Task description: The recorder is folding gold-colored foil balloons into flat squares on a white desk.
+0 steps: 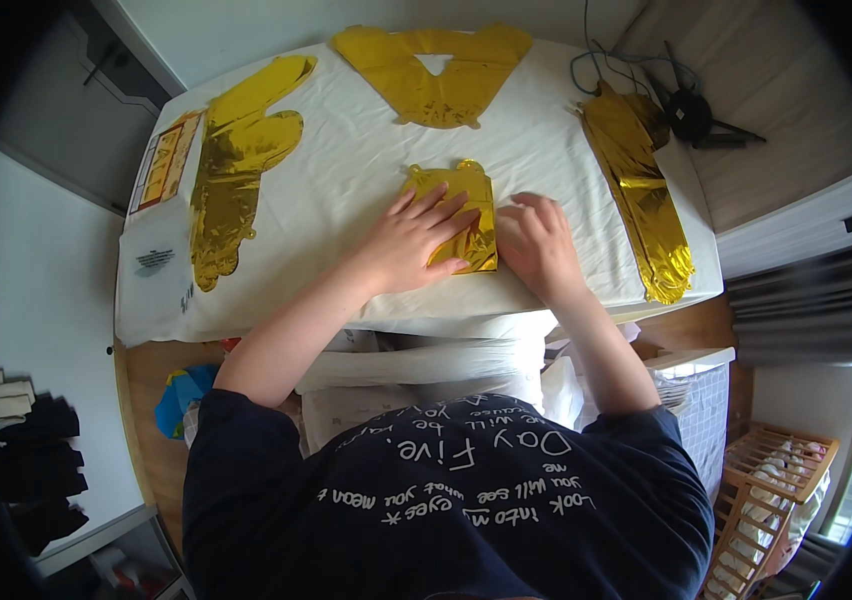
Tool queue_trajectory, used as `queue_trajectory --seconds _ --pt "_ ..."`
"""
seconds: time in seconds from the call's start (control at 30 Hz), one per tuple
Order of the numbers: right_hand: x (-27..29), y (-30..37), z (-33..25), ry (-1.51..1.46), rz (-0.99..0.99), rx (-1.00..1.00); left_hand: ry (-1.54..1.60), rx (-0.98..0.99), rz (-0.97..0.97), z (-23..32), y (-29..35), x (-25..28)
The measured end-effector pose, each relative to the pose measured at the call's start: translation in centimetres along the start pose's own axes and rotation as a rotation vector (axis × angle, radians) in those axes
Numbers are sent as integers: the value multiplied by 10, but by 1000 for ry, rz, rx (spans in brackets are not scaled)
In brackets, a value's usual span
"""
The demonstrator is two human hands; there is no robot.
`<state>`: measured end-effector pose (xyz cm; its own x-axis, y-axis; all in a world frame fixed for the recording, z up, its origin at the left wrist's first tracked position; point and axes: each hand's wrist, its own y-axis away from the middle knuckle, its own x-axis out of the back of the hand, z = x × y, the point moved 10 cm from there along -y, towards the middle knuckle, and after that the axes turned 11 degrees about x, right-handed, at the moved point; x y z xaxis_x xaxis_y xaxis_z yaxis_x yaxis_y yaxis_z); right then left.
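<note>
A gold foil balloon (477, 196), flat and folded into a small rectangle, lies on the white-covered table in front of me. My left hand (411, 240) presses on it, fingers spread across its left and middle part. Beside its right edge is my right hand (543, 245), with fingers loosely bent and nothing visible in them. Whether its thumb touches the foil edge is hard to tell. Two small rounded tabs stick out at the folded balloon's far edge.
More flat gold foil balloons lie around: a long one (229, 175) at left, a wide one (436, 85) at the far edge, a narrow one (636, 190) at right. A printed card (168, 160) and clear plastic bag (158, 275) lie far left. A black device with cables (688, 115) stands at back right.
</note>
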<state>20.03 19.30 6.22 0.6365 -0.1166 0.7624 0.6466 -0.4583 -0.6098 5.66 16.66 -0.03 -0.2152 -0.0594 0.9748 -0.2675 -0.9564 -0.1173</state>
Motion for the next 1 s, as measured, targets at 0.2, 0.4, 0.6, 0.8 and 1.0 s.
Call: queue_trajectory --seconds 0.2,0.4,0.6,0.8,1.0 --pt "-2 -1 -38 37 -221 712 -9 -32 47 -2 0 -2" --pt "-7 9 -41 151 -173 1058 -12 -35 52 -2 1 -4" --pt "-11 4 -33 25 -243 935 2 -28 34 -4 1 -7" --pt "-11 -2 -26 -83 -306 813 0 -25 38 -4 0 -6" --pt "-5 11 -25 -129 -378 572 1 -15 11 -4 1 -8"
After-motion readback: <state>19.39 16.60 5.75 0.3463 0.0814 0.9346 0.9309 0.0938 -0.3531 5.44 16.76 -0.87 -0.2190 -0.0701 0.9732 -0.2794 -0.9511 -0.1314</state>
